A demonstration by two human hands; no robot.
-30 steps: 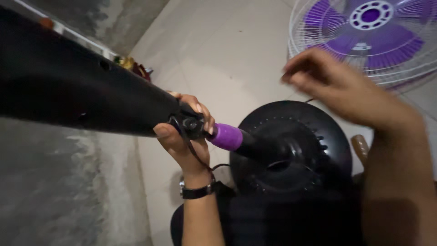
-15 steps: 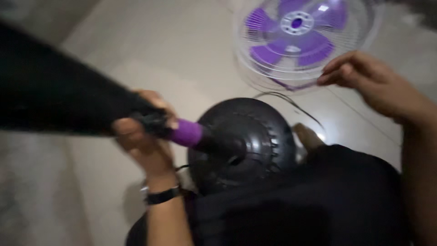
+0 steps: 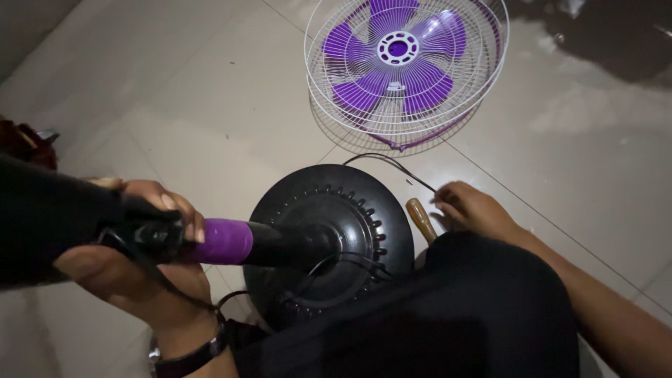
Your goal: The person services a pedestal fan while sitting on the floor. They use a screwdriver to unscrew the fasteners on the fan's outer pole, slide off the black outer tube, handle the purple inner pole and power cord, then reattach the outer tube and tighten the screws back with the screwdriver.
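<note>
Nearest, the left hand [image 3: 136, 269], a watch [image 3: 185, 357] on its wrist, is closed around the black pole [image 3: 63, 227] of a stand fan, just behind the pole's purple collar [image 3: 224, 241]. The pole meets the round black base [image 3: 332, 217], which lies on the tiled floor [image 3: 175, 105] with a thin cable [image 3: 392, 164] trailing past it. Beside the base, the right hand [image 3: 472, 210] rests on the floor, fingers loosely curled, touching a wooden handle [image 3: 421, 218]; whether it grips is unclear. Farther off lies the white wire cage [image 3: 483, 84] with purple blades [image 3: 420, 91].
</note>
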